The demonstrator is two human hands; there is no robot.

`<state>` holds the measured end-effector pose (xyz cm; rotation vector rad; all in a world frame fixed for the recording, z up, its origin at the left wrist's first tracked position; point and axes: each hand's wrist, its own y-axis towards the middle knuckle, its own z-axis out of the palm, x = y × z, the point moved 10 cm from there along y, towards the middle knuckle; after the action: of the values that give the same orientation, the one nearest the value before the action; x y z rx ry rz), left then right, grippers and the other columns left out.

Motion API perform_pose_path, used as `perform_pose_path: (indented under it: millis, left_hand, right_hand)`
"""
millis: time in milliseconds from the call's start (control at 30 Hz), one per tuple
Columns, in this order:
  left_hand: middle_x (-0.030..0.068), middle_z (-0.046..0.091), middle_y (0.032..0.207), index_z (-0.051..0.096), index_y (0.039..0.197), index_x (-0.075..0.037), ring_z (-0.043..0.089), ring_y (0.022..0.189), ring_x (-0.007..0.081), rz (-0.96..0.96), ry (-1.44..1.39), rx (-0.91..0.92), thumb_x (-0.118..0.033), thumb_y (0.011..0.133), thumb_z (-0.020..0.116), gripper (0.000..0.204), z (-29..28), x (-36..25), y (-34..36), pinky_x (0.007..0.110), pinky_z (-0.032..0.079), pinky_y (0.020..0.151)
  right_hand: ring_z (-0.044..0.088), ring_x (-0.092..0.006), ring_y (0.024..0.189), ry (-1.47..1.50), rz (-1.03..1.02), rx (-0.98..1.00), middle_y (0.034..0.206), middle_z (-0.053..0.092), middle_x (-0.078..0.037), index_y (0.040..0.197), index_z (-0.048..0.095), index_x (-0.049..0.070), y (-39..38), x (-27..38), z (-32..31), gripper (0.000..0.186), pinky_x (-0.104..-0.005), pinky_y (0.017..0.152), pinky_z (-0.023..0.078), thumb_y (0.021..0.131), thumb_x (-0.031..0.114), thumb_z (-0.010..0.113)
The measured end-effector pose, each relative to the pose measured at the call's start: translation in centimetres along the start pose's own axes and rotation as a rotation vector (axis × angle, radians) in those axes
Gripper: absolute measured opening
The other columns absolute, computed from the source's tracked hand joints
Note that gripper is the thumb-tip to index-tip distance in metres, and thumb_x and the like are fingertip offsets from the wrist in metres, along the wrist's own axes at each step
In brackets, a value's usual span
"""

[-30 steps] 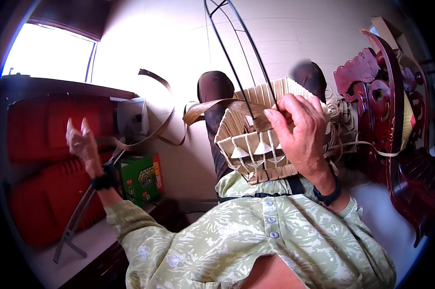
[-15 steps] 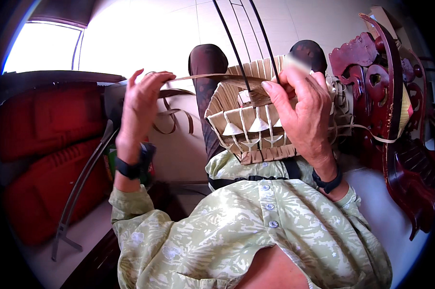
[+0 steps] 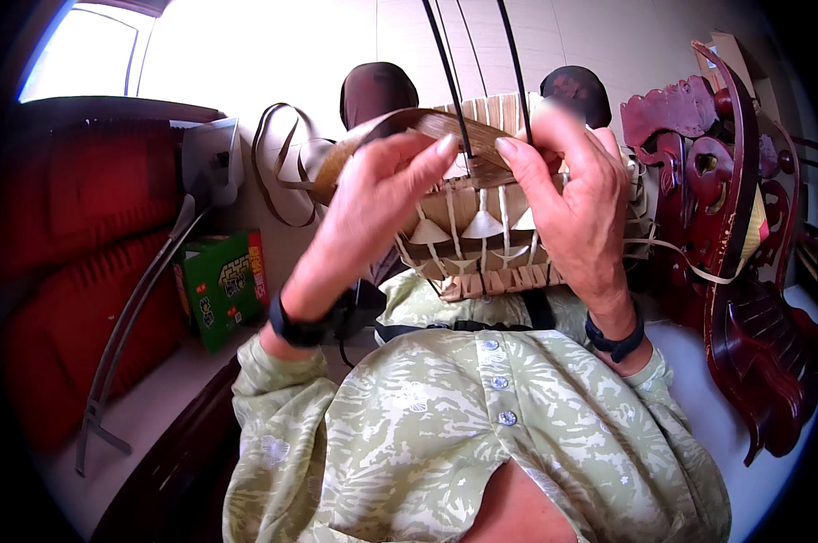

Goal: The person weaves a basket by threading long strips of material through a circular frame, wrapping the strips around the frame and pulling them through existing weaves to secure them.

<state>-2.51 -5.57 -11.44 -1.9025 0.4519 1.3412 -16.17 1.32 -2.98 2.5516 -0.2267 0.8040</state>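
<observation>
A pale woven basket (image 3: 470,282) with several black stakes (image 3: 512,54) rising from it rests between my knees. White triangular patterns mark its near side. At the rim, my right hand (image 3: 583,204) is closed, thumb and fingers pinching a flat brown strip (image 3: 407,119). From there the strip arcs left over the basket, slack, passing behind my left hand (image 3: 382,195). That hand is slightly blurred, its thumb stretched toward the near stake and apart from the index finger. Its other fingers are partly hidden. The strip's tail (image 3: 262,172) hangs in loops beyond my left wrist.
Red cases (image 3: 83,208) stand at the left, beside a curved grey metal bar (image 3: 142,335) and a green box (image 3: 223,290). On the right is a carved dark-red wooden chair (image 3: 730,217); a pale strip (image 3: 667,246) runs from the basket side to it.
My left hand has moved right, from the strip's outstretched length to near the basket rim. The strip, earlier pulled nearly straight, now bows upward in a loose arc. My right hand stays at the rim.
</observation>
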Motion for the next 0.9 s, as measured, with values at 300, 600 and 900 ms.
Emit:
perform_pose_path:
  millis: [300, 600, 900]
  left_hand:
    - [0.0039, 0.068, 0.088, 0.067, 0.100, -0.001, 0.062, 0.085, 0.0108, 0.009, -0.252, 0.068, -0.037, 0.090, 0.065, 0.037, -0.5, -1.9, 0.3, 0.026, 0.046, 0.085]
    - [0.0009, 0.068, 0.083, 0.070, 0.101, -0.006, 0.059, 0.082, 0.0092, 0.094, 0.079, -0.283, -0.034, 0.095, 0.059, 0.031, -0.6, -2.7, -1.6, 0.026, 0.045, 0.077]
    - [0.0009, 0.067, 0.089, 0.063, 0.108, -0.002, 0.059, 0.085, 0.0055, 0.118, -0.434, -0.420, -0.021, 0.097, 0.057, 0.022, 0.8, 0.0, -2.7, 0.022, 0.045, 0.079]
  right_hand:
    - [0.058, -0.0239, 0.068, 0.013, 0.036, 0.005, 0.069, 0.059, -0.003, 0.080, 0.055, 0.007, 0.0, -0.2, -0.2, 0.019, -0.0370, 0.071, 0.037, 0.083, 0.020, 0.068]
    - [0.060, -0.0249, 0.070, 0.011, 0.030, 0.046, 0.071, 0.062, -0.005, 0.083, 0.056, 0.006, 0.0, -0.3, 0.2, 0.019, -0.0374, 0.072, 0.038, 0.082, 0.021, 0.069]
    - [0.059, -0.0081, 0.084, 0.421, 0.360, 0.367, 0.086, 0.066, -0.004, 0.108, 0.060, 0.000, -0.6, -3.0, 0.2, 0.026, -0.0234, 0.073, 0.047, 0.085, 0.010, 0.068]
